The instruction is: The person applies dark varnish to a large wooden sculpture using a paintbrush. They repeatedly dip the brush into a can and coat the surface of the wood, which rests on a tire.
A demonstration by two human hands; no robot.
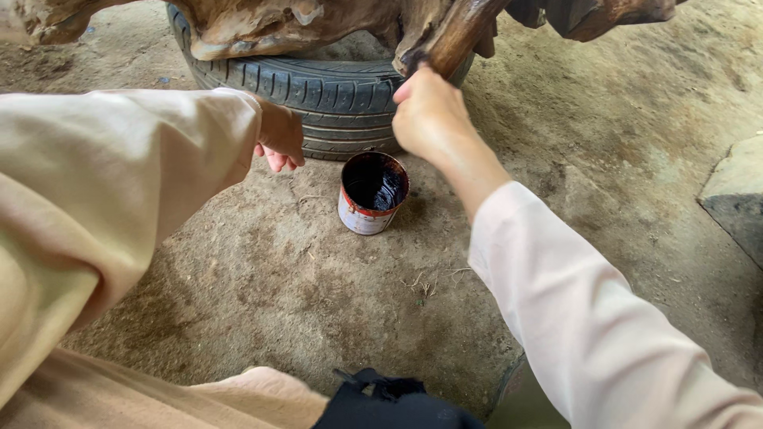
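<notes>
My right hand (429,115) is raised against a dark, wet-looking branch of a gnarled wooden root piece (445,40); its fingers are closed, and what they hold is hidden behind the hand. My left hand (278,137) hangs loosely beside the black tyre (334,95), fingers curled downward and holding nothing I can see. An open tin can (372,193) with dark liquid stands on the dirt between my arms, just in front of the tyre. The root piece rests on top of the tyre.
Packed dirt floor (318,286) all around. A grey stone slab (735,195) lies at the right edge. A dark cloth or strap (381,393) sits at the bottom by my knees.
</notes>
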